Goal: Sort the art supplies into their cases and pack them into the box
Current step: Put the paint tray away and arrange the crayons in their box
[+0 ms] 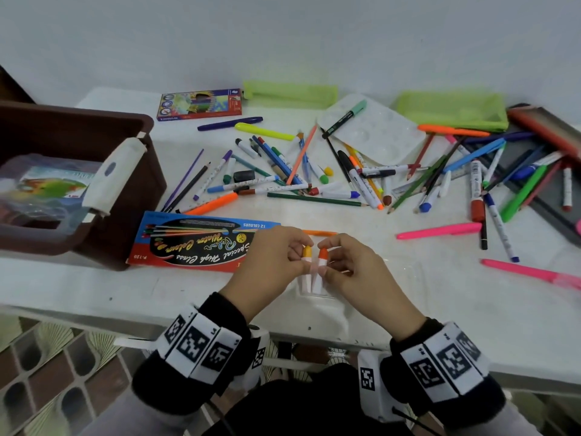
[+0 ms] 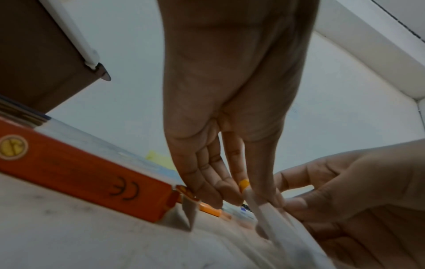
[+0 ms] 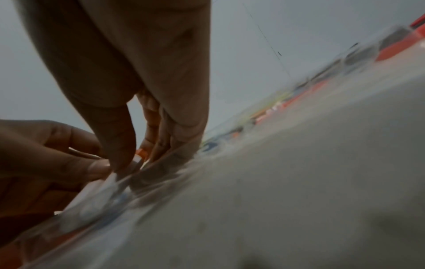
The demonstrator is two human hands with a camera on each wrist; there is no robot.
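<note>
Your wrists, in black cuffs with printed marker bands, sit at the near edge of the white table (image 1: 440,309). Your left hand (image 1: 267,262) pinches a white marker with a yellow cap (image 1: 307,251) between thumb and curled fingers, cap end up. In the left wrist view the yellow cap (image 2: 244,183) shows between the fingertips (image 2: 226,191). Your right hand (image 1: 355,272) pinches a second white marker with an orange cap (image 1: 323,254) the same way; the right wrist view shows that cap (image 3: 142,152) just behind the thumb. The two markers stand side by side, close together, with their lower ends reaching into a clear plastic case (image 1: 327,297) lying on the table under your hands. Whether the barrels touch each other cannot be told.

Just left of your hands lies a flat blue and red water-colour box (image 1: 195,240) marked 12 colours; an orange marker (image 1: 319,232) lies just beyond your fingers. The brown storage box (image 1: 78,146) stands at the left of the table with a white latch on its rim and a clear packet inside. Loose pens, pencils and markers (image 1: 314,171) are spread across the middle and right of the table, some lying over a white paint palette (image 1: 377,130). Two green pouches (image 1: 452,110) and a coloured-pencil box (image 1: 199,103) lie along the far edge. Two pink markers (image 1: 440,231) lie apart on the right.
</note>
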